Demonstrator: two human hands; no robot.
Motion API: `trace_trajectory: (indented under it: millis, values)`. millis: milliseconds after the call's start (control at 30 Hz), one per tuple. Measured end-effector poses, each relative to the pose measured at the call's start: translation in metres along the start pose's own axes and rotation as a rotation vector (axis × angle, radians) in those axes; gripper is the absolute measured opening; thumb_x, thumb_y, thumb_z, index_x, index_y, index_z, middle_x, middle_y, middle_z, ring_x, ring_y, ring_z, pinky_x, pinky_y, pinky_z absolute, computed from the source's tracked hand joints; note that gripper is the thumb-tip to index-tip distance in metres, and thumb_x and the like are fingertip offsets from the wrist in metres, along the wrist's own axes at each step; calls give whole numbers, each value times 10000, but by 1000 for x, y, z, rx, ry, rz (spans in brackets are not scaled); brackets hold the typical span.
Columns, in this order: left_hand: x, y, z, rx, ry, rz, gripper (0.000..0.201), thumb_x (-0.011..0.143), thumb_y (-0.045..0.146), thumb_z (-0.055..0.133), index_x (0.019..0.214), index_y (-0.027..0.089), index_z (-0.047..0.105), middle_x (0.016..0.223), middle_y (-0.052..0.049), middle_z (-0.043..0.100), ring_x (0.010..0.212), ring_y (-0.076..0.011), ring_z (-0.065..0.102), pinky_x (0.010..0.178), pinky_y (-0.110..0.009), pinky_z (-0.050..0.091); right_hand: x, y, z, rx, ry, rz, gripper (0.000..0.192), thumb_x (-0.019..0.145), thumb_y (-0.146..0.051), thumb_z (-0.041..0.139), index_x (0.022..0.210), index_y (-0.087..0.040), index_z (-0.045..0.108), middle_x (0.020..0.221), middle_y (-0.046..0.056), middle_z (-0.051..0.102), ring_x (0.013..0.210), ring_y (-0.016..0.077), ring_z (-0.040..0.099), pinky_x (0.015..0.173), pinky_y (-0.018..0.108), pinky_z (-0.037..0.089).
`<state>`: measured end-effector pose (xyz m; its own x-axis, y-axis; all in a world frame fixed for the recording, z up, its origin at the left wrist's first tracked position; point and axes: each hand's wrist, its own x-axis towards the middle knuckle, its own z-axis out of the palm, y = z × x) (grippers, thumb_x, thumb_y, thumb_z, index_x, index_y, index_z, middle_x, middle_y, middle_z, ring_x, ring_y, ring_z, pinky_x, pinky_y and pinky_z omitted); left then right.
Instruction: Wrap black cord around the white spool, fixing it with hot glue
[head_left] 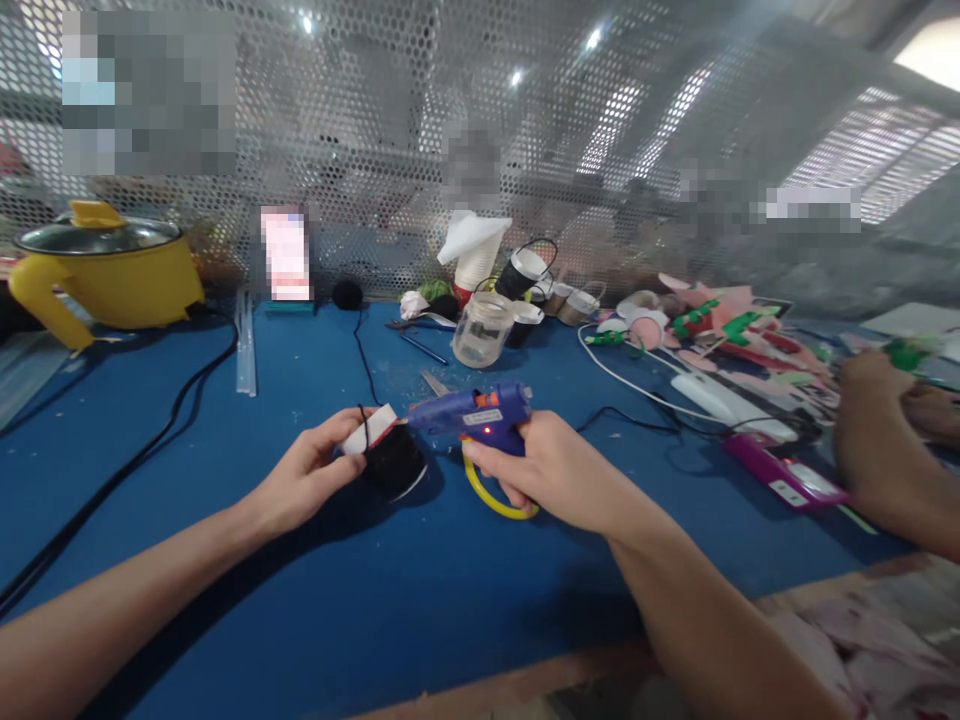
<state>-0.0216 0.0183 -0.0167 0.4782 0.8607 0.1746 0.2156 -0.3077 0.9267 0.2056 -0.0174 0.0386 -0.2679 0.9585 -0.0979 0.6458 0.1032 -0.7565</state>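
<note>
My left hand (pixel 319 463) grips a small black paper cup (pixel 394 462), tilted on its side just above the blue table. Its white inside shows at the rim, and a thin black cord (pixel 365 430) runs over it by my fingers. In my right hand (pixel 551 465) is a blue glue gun (pixel 450 414) with a red light lit on its side. The nozzle points left, at the cup's rim; whether it touches is hard to see. Below the glue gun curves a yellow loop (pixel 491 498), partly behind my fingers. Metal scissor blades (pixel 433 383) lie just behind the gun.
A clear plastic jar (pixel 481 332) and several cord-handled cups (pixel 523 270) stand at the back. A black yarn ball (pixel 347 294), phone (pixel 286 255) and yellow pot (pixel 112 280) are left. Right are a purple power strip (pixel 784 475), cables, petals and another person's arm (pixel 877 450).
</note>
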Motion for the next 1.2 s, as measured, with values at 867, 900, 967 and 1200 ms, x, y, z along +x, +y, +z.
trace_trajectory:
  millis: [867,900,967,1200]
  values:
    - [-3,4,0,79,-13,71,202,763,270,477,832,137,612,1195,-111,509,1090,-281,461,902,-334,375,72,22,-44,682,476,65,145,726,-239,583,642,-133,530,467,-52,481,381,41,442,373,148,390]
    - [-3,4,0,85,-14,81,197,764,262,472,829,136,609,1185,-111,516,1096,-279,457,902,-329,376,82,23,-50,684,489,86,164,757,-226,549,625,-134,518,453,-55,466,365,36,429,372,147,392]
    - [-3,4,0,93,-23,104,188,767,250,465,824,136,604,1169,-114,524,1110,-276,445,903,-321,373,101,25,-62,682,487,126,200,791,-194,506,600,-139,486,428,-61,442,340,31,408,367,144,391]
    - [-3,2,0,88,-49,121,184,784,239,445,840,120,575,1177,-146,494,1099,-263,454,913,-331,360,132,38,-77,552,395,251,269,834,-247,466,585,-145,470,435,-13,497,384,69,480,440,214,461]
